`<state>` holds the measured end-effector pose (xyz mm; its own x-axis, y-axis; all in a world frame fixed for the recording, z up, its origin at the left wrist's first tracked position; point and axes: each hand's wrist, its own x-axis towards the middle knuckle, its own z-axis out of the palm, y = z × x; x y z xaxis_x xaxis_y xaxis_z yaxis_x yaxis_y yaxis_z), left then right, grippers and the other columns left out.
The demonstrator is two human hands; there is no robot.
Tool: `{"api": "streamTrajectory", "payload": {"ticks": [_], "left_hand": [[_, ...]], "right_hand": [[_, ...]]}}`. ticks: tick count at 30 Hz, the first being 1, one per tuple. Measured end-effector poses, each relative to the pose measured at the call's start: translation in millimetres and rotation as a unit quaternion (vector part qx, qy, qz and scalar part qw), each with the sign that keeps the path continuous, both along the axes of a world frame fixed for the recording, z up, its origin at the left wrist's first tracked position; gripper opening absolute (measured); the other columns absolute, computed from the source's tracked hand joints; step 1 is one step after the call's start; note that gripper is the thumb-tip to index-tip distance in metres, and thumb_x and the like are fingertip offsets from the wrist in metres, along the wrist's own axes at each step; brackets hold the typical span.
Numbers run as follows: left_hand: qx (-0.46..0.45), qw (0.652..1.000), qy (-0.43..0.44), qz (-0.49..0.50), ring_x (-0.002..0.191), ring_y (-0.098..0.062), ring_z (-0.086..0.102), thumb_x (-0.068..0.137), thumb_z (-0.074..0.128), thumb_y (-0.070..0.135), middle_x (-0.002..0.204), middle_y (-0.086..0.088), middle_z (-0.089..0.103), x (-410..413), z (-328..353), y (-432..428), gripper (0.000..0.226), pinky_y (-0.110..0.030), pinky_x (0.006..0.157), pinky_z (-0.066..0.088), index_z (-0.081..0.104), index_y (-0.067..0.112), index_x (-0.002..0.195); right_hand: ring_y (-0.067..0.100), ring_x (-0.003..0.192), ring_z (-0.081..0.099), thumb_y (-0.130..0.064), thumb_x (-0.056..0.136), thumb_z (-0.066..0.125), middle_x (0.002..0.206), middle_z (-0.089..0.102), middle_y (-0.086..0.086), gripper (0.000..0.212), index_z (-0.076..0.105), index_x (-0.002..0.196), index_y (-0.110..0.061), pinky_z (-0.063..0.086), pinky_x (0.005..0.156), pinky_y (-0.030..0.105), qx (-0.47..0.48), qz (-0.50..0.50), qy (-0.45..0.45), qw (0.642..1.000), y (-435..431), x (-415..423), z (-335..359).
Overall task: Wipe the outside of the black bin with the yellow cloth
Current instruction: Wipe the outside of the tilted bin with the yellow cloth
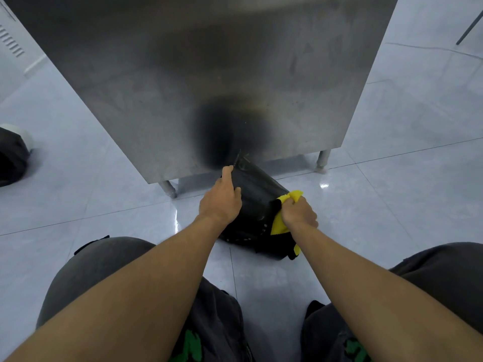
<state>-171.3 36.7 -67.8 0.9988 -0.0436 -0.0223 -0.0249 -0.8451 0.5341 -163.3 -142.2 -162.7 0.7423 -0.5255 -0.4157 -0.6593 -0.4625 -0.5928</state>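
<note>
A view from a head-worn camera looks down at a person crouching on a glossy pale tiled floor [392, 178], both bare forearms reaching forward from the bottom of the view.

At nine o'clock, on the far left edge, a dark rounded shape with a pale top [13, 150] sits on the floor; what it is cannot be told.

Filling the upper half, from ten o'clock to one o'clock, stands a large brushed steel cabinet [183, 74] on short metal legs [168, 188]. A dark blurred reflection shows low on its side panel.

Just below centre, the left hand [222, 199] rests on the black bin [258, 194], fingers curled over its upper edge and thumb pressed against the bin's side, gripping it. The bin lies tilted on the floor directly in front of the cabinet's lower edge, its far end touching or nearly touching the steel panel.

Immediately to the right, toward four o'clock from centre, the right hand [299, 212] is closed in a fist around the yellow cloth [281, 223], pressing it against the right side of the bin. Bunched cloth sticks out above the knuckles, and more hangs below the wrist.

At the bottom, at seven and five o'clock, the person's knees in dark grey trousers [86, 273] frame the arms.
</note>
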Motion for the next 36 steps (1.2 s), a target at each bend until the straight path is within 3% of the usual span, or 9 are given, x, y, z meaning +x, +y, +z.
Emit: {"api": "streamTrajectory", "payload": {"ticks": [7,10,13,15,18,23,27,32,36], "left_hand": [[-0.033,0.998,0.049,0.017,0.08,-0.022,0.061,0.096,0.051,0.018,0.086,-0.005,0.062,5.3,-0.2,0.2,0.076,-0.041,0.076,0.054,0.009,0.026,0.158],[-0.052,0.997,0.054,0.019,0.111,-0.032,0.06,0.095,0.05,0.017,0.127,-0.014,0.061,12.1,2.0,-2.2,0.075,-0.041,0.094,0.049,0.011,0.022,0.159],[-0.065,0.997,0.036,0.011,0.124,-0.033,0.053,0.094,0.053,0.013,0.139,-0.015,0.055,13.1,3.0,-4.0,0.073,-0.037,0.1,0.043,0.016,0.017,0.158],[-0.089,0.995,0.032,0.02,0.116,-0.031,0.056,0.092,0.059,0.01,0.132,-0.016,0.057,11.3,3.2,-4.6,0.064,-0.031,0.09,0.045,0.027,0.012,0.148],[-0.099,0.994,0.043,0.034,0.108,-0.026,0.057,0.086,0.067,0.007,0.121,-0.013,0.055,11.6,4.3,-4.0,0.049,-0.028,0.082,0.048,0.036,0.01,0.124],[-0.021,0.997,0.068,0.02,0.115,-0.035,0.059,0.096,0.057,0.026,0.131,-0.014,0.058,9.3,0.0,-0.4,0.071,-0.047,0.099,0.051,0.016,0.027,0.154],[-0.001,0.997,0.066,0.041,0.122,-0.037,0.055,0.1,0.052,0.028,0.138,-0.018,0.056,9.1,-2.2,-1.5,0.074,-0.045,0.101,0.044,0.006,0.025,0.159],[-0.038,0.996,0.048,0.061,0.116,-0.04,0.057,0.096,0.055,0.02,0.133,-0.021,0.056,8.4,-3.6,-4.2,0.078,-0.046,0.098,0.046,0.006,0.021,0.157],[-0.087,0.994,0.018,0.071,0.097,-0.032,0.057,0.085,0.061,0.008,0.112,-0.015,0.053,7.3,-0.8,-4.5,0.049,-0.033,0.078,0.044,0.029,0.009,0.121]], "right_hand": [[0.028,0.098,0.065,-0.036,0.096,0.057,0.108,0.072,0.007,0.034,0.06,0.124,-0.016,0.05,0.08,0.037,0.011,0.142,-0.254,0.957,19.1,-2.5,11.6],[0.017,0.1,0.065,-0.038,0.094,0.062,0.113,0.073,-0.002,0.037,0.066,0.127,-0.022,0.052,0.086,0.032,0.047,0.225,-0.315,0.921,24.7,-4.0,21.7],[0.018,0.108,0.063,-0.054,0.096,0.053,0.119,0.07,-0.003,0.045,0.066,0.126,-0.023,0.052,0.094,0.038,0.03,0.245,-0.321,0.914,23.1,-1.9,7.7],[0.025,0.103,0.063,-0.062,0.098,0.04,0.111,0.07,0.002,0.054,0.067,0.118,-0.019,0.051,0.089,0.044,0.0,0.209,-0.301,0.93,19.2,1.8,-5.5],[0.031,0.098,0.063,-0.053,0.101,0.039,0.105,0.071,0.008,0.049,0.067,0.111,-0.014,0.05,0.085,0.043,-0.026,0.135,-0.26,0.956,8.5,2.0,-12.9],[0.033,0.105,0.063,-0.049,0.102,0.043,0.112,0.068,0.008,0.041,0.06,0.119,-0.016,0.05,0.091,0.045,-0.035,0.049,-0.152,0.987,0.3,-2.6,-14.1],[0.03,0.094,0.066,-0.04,0.101,0.05,0.099,0.073,0.006,0.032,0.069,0.104,-0.014,0.049,0.08,0.037,-0.045,0.146,-0.303,0.941,7.8,-9.2,-11.7],[0.017,0.132,0.052,-0.04,0.1,0.053,0.142,0.061,0.0,0.046,0.058,0.142,-0.022,0.039,0.112,0.034,-0.039,0.331,-0.385,0.86,25.3,-15.1,-8.1],[0.02,0.138,0.046,-0.052,0.101,0.043,0.148,0.053,-0.001,0.055,0.048,0.149,-0.025,0.036,0.116,0.039,-0.086,0.266,-0.347,0.895,22.0,-20.4,-21.3]]}}
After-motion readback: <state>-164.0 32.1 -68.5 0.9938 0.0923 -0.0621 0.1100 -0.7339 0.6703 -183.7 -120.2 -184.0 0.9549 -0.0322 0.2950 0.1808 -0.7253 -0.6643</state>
